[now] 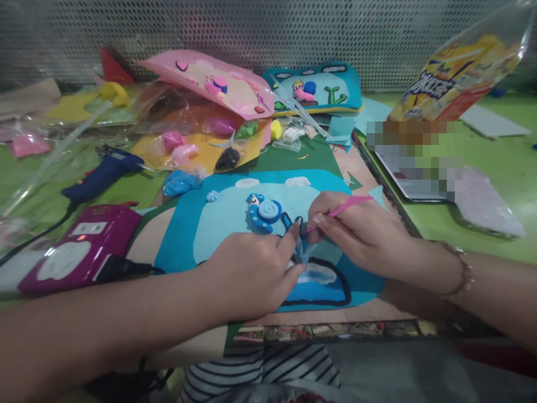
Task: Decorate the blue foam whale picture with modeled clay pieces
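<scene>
My right hand (356,226) is closed on a slim pink clay modelling tool (346,207), its tip pointing left, down near the picture. Beside it, my left hand (260,268) has its thumb and index finger around a small pale-blue piece (301,252) that I cannot make out clearly. Both hands are over a blue paper picture (176,235). On it is a blue clay snail (265,212) with a spiral shell, above my left hand. Close to my fingertips are dark-outlined blue clay shapes (286,221). A black-edged blue clay area (323,288) lies below, partly hidden by my left hand.
A pink picture (247,92) and a teal picture (348,89) stand behind. Bagged clay, such as a blue lump (180,182) and a black lump (229,158), lies nearer. A glue gun (103,170) and purple power strip (104,224) are left; a snack bag (453,78) is right.
</scene>
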Demonstrator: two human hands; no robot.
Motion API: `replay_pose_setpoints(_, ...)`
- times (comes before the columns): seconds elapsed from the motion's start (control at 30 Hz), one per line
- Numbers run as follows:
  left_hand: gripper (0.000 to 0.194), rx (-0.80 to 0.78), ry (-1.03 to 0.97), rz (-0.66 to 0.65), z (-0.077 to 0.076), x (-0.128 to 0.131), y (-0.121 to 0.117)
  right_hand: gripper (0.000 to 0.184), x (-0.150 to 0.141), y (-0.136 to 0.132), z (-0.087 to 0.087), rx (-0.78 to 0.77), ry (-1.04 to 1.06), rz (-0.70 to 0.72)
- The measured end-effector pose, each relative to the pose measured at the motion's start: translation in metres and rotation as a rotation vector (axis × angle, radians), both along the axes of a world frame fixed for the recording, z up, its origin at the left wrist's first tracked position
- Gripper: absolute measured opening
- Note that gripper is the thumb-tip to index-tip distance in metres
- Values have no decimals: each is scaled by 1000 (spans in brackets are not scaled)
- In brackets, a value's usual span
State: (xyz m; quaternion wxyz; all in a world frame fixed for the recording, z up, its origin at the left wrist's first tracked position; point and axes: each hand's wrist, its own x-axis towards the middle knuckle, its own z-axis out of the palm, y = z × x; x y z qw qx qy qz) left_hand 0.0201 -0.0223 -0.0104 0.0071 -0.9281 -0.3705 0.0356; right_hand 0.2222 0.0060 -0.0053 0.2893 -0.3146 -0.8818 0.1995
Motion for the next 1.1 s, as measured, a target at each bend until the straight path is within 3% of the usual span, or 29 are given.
replay_pose_setpoints(0.3,56,9,-21,4,0,0,0,18,1,0,-1,-27,8,-13)
replay_pose_setpoints(0.47,55,8,-35,18,-1,0,0,22,1,7,-3,-35,53,-90)
replay_pose_setpoints(0.83,53,19,-55,-32,-3,0,0,20,1,8,-5,-29,50,-60)
replay_pose_setpoints(1.1,58,4,-8,61,1,1,-1,20,3,12,-9,-83,104,-55)
